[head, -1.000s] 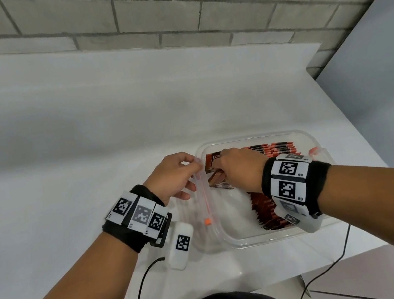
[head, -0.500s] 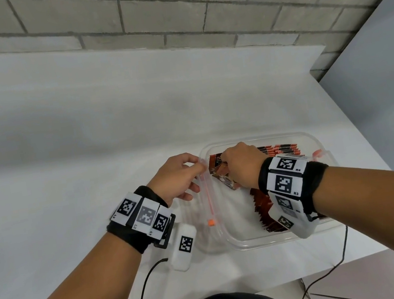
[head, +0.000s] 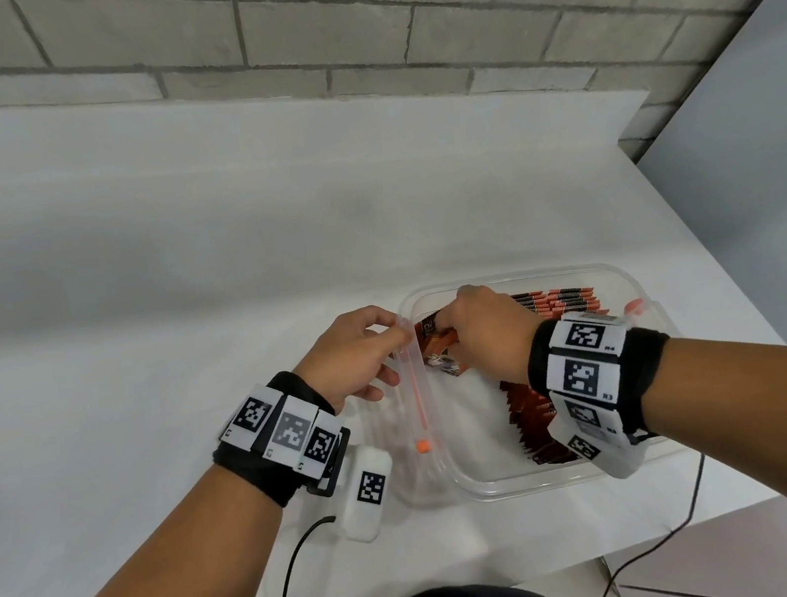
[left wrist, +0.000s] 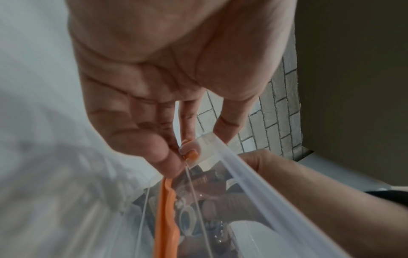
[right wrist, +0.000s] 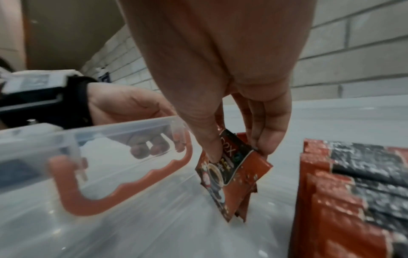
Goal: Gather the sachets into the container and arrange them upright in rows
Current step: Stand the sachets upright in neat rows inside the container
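A clear plastic container (head: 516, 483) stands on the white table at the right. Red and black sachets stand in a row (head: 558, 299) along its far wall, with another row (head: 530, 411) under my right wrist. My left hand (head: 354, 357) pinches the upright clear lid (head: 416, 398) by its orange-sealed edge (left wrist: 165, 218), as the left wrist view shows (left wrist: 187, 150). My right hand (head: 485, 330) is inside the container's far left corner. Its thumb and fingers pinch a few red sachets (right wrist: 232, 178) whose lower ends touch the floor, left of a packed row (right wrist: 353, 192).
The table's front edge and right edge run close to the container. A white tagged device (head: 366, 490) with a black cable (head: 284, 592) lies near my left wrist. A grey brick wall (head: 337, 36) backs the table.
My right hand has shifted slightly toward the far wall with the sachets still in it. The left hand stays on the lid.
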The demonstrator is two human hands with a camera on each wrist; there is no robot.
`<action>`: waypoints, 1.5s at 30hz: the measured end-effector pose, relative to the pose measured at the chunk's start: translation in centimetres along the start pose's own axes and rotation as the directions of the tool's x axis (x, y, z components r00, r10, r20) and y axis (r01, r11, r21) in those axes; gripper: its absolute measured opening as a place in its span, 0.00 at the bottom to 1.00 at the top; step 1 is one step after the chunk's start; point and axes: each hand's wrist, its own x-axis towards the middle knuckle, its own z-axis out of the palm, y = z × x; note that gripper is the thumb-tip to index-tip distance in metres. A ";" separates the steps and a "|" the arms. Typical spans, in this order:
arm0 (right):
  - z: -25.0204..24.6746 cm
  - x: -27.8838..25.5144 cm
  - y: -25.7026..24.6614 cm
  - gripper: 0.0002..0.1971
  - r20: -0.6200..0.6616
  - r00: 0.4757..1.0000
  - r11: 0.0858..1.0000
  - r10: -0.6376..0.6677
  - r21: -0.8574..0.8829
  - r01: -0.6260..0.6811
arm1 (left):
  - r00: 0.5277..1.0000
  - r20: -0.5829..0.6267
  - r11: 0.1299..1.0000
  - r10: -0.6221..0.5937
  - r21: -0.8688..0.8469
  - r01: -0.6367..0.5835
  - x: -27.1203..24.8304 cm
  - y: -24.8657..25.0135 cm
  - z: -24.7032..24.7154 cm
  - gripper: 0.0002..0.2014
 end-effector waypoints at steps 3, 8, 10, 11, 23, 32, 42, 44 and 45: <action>0.2 0.3 -0.4 0.07 0.038 0.999 1.000 -0.004 -0.009 0.004 | 1.000 -0.002 1.000 -0.006 0.003 0.006 0.0 0.0 0.0 0.12; 0.1 0.2 -0.1 0.11 0.064 0.997 0.999 -0.039 0.034 0.037 | 1.000 -0.001 1.000 -0.004 0.006 0.004 -0.1 0.0 0.1 0.12; 0.3 0.0 -0.1 0.09 0.068 0.995 0.997 -0.070 0.022 0.068 | 1.000 -0.004 1.000 -0.004 0.006 0.004 -0.2 0.0 0.0 0.12; 0.3 -0.2 -0.1 0.08 0.071 0.994 0.996 -0.088 0.026 0.086 | 1.000 -0.005 1.000 -0.003 0.006 0.003 -0.2 0.0 0.1 0.12; 0.6 -0.3 0.3 0.21 0.040 0.993 0.988 -0.109 -0.107 0.113 | 1.000 -0.014 1.000 0.002 0.001 -0.002 -0.3 0.1 0.2 0.13; -0.9 -0.9 -0.2 0.09 -0.022 0.985 0.975 -0.170 -0.153 0.164 | 0.999 -0.044 0.999 0.019 0.051 -0.017 -0.9 0.7 0.2 0.12; -5.4 -6.8 4.2 0.05 -0.114 0.975 0.821 -0.189 0.527 0.221 | 0.923 -0.097 0.927 0.373 0.074 -0.368 -4.2 5.3 2.0 0.22; -5.9 -7.8 4.8 0.06 -0.126 0.969 0.769 -0.214 0.589 0.247 | 0.940 0.026 0.940 0.340 -0.030 -0.340 -4.4 6.1 3.2 0.28; -6.1 -8.3 5.0 0.06 -0.142 0.964 0.750 -0.226 0.606 0.265 | 0.945 0.106 0.949 0.310 -0.089 -0.301 -4.4 6.4 3.8 0.30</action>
